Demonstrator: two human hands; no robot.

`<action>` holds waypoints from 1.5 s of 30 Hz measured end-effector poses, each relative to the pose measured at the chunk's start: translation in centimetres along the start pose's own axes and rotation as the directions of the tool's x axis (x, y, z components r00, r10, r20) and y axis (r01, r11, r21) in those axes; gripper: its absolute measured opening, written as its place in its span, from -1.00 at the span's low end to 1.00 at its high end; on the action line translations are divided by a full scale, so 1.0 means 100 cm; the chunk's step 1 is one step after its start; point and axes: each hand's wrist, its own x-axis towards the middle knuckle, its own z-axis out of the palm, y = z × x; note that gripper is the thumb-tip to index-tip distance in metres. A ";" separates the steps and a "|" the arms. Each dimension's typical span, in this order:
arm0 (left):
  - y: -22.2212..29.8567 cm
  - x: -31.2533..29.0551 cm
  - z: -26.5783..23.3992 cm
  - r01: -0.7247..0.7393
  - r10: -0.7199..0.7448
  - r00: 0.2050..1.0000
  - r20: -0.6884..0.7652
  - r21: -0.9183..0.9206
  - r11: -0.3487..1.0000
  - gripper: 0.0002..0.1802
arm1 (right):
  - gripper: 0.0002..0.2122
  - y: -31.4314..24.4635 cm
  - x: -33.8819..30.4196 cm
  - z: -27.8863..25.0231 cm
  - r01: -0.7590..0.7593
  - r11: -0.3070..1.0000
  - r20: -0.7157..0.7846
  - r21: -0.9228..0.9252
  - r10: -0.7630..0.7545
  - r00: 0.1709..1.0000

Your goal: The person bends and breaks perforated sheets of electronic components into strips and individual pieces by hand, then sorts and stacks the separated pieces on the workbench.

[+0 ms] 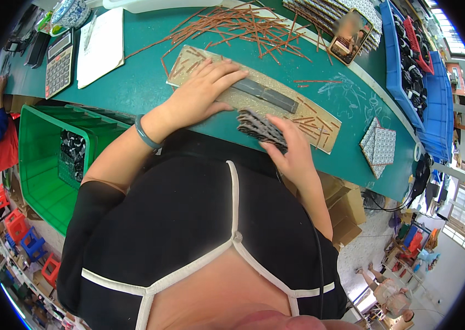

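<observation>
A long tan board point(248, 102) lies slantwise on the table in front of me, with short reddish-brown strips scattered on both its ends. Along its middle runs a dark grey bar point(268, 97). My left hand point(202, 88) rests flat on the board, fingers stretched out, fingertips at the bar's left end. Between thumb and fingers, my right hand point(294, 151) grips a stack of thin grey pieces with wavy edges point(255, 126). That stack is at the board's near edge, just below the bar; I cannot tell whether it touches the board.
Loose brown strips point(243, 27) are heaped beyond the board on the green table point(144, 71). A calculator point(60, 61) and paper point(100, 47) lie left; a phone point(350, 37), patterned sheets point(380, 146) and blue bins point(436, 99) are right. A green crate point(34, 159) stands beside me.
</observation>
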 end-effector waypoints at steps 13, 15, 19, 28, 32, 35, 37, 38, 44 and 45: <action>0.022 -0.019 0.016 -0.025 0.046 0.999 0.030 -0.490 0.872 -0.24 | -0.48 0.002 0.013 0.020 0.147 0.938 0.028 -0.314 -0.146 0.989; 0.025 -0.021 0.019 0.039 -0.047 0.999 -0.003 -0.512 0.858 -0.24 | -0.49 0.005 0.008 0.020 0.171 0.945 0.014 -0.278 -0.174 0.985; 0.024 -0.020 0.018 0.042 -0.048 0.999 0.001 -0.490 0.871 -0.24 | -0.61 0.026 -0.011 0.024 0.143 0.969 -0.150 -0.203 -0.175 0.973; 0.029 -0.022 0.025 0.115 -0.138 0.990 0.009 -0.604 0.788 -0.17 | -0.57 0.026 -0.014 0.029 0.010 0.985 -0.260 -0.173 -0.055 0.964; 0.029 -0.020 0.025 0.106 -0.132 0.991 -0.003 -0.582 0.806 -0.16 | -0.56 0.022 -0.012 0.029 0.000 0.986 -0.255 -0.164 -0.042 0.966; 0.026 -0.018 0.019 0.151 -0.146 0.988 0.058 -0.617 0.772 -0.16 | -0.56 0.022 -0.011 0.029 -0.016 0.991 -0.262 -0.134 -0.020 0.965; 0.023 -0.011 0.010 -0.008 0.039 0.997 0.065 -0.419 0.908 -0.20 | -0.56 0.022 -0.012 0.030 -0.032 0.992 -0.279 -0.123 -0.004 0.960; 0.024 -0.009 0.009 -0.011 0.043 0.997 0.067 -0.419 0.908 -0.20 | -0.56 0.023 -0.012 0.029 -0.035 0.992 -0.283 -0.124 -0.001 0.959; 0.039 -0.005 0.021 -0.231 0.215 0.965 0.149 0.100 0.968 -0.31 | -0.54 0.026 -0.013 0.030 0.005 0.993 -0.292 -0.117 -0.039 0.956; 0.040 -0.005 0.024 -0.237 0.221 0.964 0.151 0.097 0.967 -0.31 | -0.54 0.027 -0.013 0.031 0.008 0.993 -0.288 -0.119 -0.043 0.957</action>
